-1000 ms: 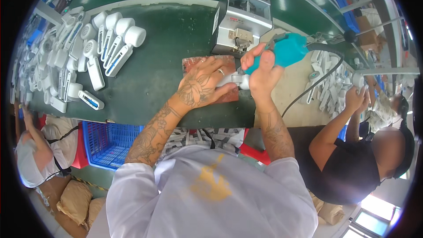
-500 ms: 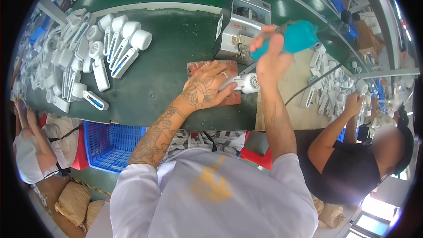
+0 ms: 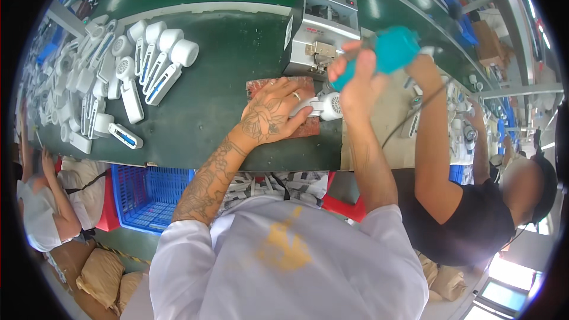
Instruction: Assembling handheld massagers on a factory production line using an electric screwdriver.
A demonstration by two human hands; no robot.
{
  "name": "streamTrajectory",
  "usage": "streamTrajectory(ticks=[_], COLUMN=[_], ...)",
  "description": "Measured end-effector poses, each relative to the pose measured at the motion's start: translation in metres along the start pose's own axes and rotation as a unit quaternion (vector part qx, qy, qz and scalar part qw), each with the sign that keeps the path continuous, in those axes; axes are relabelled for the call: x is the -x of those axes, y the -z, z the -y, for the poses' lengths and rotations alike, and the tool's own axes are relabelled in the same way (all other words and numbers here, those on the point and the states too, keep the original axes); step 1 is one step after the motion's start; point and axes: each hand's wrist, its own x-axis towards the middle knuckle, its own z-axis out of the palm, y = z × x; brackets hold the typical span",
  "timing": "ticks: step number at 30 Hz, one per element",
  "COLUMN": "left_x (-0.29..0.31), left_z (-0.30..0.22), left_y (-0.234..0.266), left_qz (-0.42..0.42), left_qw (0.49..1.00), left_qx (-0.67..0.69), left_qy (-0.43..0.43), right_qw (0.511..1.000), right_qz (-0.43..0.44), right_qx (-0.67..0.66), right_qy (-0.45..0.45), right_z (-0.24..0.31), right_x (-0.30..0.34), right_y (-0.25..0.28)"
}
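Observation:
A white handheld fan point(image 3: 329, 106) lies on a worn red pad point(image 3: 308, 128), its round grille end to the right. My left hand point(image 3: 270, 108) presses over the fan's handle, fingers closed round it and hiding most of it. In my right hand point(image 3: 360, 86) is a teal electric screwdriver point(image 3: 397, 50), raised and tilted above the fan's grille end. The tool is slightly blurred, and my fingers wrap its narrower front part. Its tip cannot be made out.
A grey metal machine point(image 3: 323, 29) stands just behind the pad. Many white fans point(image 3: 124, 71) crowd the bench's left side. At right, a co-worker's arm point(image 3: 435, 142) reaches over brown paper point(image 3: 379, 118), near a dark cable point(image 3: 409, 120). A blue crate point(image 3: 151, 195) sits below the bench edge.
The co-worker's arm at right has reached forward over the bench, toward the far side of my screwdriver. My hands keep nearly the same pose; the whole view has shifted slightly.

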Motion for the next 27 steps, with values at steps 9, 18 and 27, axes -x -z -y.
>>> streamTrajectory(ticks=[9, 18, 27], left_x=[0.001, -0.004, -0.001], left_z=[0.001, -0.001, -0.001], left_y=[-0.005, 0.002, 0.000], left_qz=[-0.005, -0.012, -0.034], left_qw=[1.000, 1.000, 0.996], left_qx=[-0.008, -0.008, -0.020], left_qy=[-0.006, -0.027, -0.075], right_qw=[0.996, 0.998, 0.993], right_qz=[0.006, 0.005, -0.006], right_qx=[-0.085, -0.067, -0.113], right_qy=[-0.003, 0.003, 0.027], right_z=[0.004, -0.006, -0.018], right_x=[0.036, 0.040, 0.051], right_y=[0.018, 0.019, 0.021])
